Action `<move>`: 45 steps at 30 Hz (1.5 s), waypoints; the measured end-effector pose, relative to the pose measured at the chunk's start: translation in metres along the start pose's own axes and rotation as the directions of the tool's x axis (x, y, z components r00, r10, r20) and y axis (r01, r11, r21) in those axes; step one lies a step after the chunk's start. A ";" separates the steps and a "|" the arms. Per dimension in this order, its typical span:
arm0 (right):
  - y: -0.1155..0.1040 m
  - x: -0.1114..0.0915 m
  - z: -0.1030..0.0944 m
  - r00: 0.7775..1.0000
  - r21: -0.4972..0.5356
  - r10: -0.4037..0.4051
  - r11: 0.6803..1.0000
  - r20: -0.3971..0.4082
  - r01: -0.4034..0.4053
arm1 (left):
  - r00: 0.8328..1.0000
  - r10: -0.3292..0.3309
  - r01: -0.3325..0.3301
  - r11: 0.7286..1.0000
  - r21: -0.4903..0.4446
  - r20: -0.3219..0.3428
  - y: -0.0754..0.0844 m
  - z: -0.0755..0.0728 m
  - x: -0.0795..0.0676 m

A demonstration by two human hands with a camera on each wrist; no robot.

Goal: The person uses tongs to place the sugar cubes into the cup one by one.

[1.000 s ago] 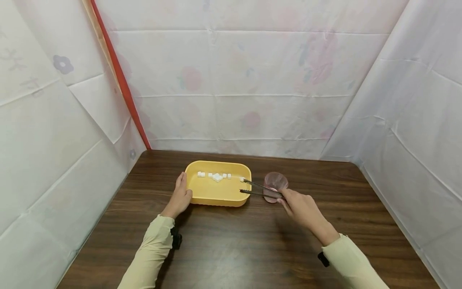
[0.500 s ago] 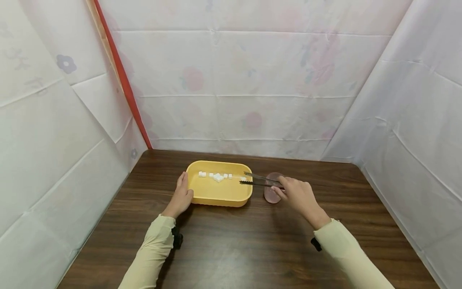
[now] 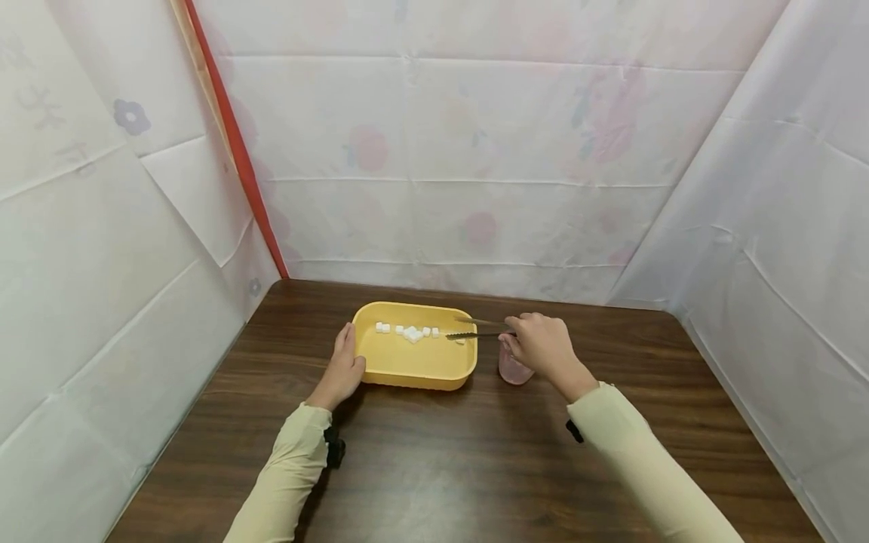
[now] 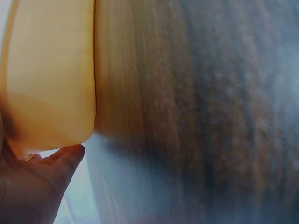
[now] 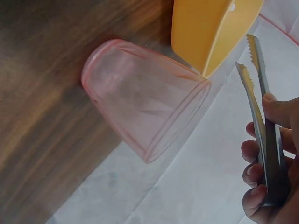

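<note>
A yellow plastic tray [image 3: 383,363] stands on the table in the head view, with several small white cubes [image 3: 413,333] along its far side. My left hand [image 3: 341,369] holds the tray's left end, thumb at the near corner. In my right hand [image 3: 545,348] I grip metal tongs [image 3: 479,335], whose serrated tips are spread above the tray's right end. Between those tips I see nothing held. Below the right hand, a pink see-through cup [image 3: 514,369] is partly hidden; the right wrist view shows the whole cup [image 5: 135,88] close to the tray.
The dark wood-grain table [image 3: 434,467] reaches toward me. Pale printed sheets [image 3: 434,226] hang behind it and along both sides. A red strip [image 3: 237,143] runs down the back left corner.
My right hand has moved slightly left and away from me, turning the tongs so their arms lie more level over the tray. The left hand keeps its hold on the tray.
</note>
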State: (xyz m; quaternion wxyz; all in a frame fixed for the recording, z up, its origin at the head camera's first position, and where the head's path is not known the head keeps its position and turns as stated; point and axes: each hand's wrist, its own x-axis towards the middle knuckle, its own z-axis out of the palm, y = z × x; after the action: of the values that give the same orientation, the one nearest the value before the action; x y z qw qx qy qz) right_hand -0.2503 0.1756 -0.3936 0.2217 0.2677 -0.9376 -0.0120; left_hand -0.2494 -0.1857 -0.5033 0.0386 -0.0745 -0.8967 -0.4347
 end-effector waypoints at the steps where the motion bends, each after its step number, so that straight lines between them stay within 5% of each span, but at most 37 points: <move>1: -0.001 0.004 0.000 1.000 -0.009 -0.005 1.000 0.006 0.005 | 1.000 0.004 -0.004 1.000 0.004 -0.002 0.000 0.000 0.000; 11: -0.010 0.032 0.007 0.994 -0.107 -0.015 0.994 0.112 0.027 | 1.000 0.013 -0.013 1.000 -0.004 -0.002 0.000 -0.001 0.001; 24: -0.027 0.047 0.015 0.966 -0.313 -0.108 0.933 0.235 0.180 | 1.000 0.000 0.000 1.000 -0.006 -0.004 0.000 0.001 0.001; 45: -0.050 0.067 0.024 0.938 -0.386 -0.091 0.895 0.334 0.224 | 1.000 0.000 0.000 1.000 -0.024 -0.009 0.001 0.000 -0.001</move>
State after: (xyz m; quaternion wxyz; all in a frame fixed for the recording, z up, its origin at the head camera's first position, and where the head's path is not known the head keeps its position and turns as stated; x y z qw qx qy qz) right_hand -0.2862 0.0966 -0.3946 0.1235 0.2845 -0.9109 -0.2722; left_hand -0.2479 -0.1853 -0.5030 0.0416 -0.0729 -0.8913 -0.4456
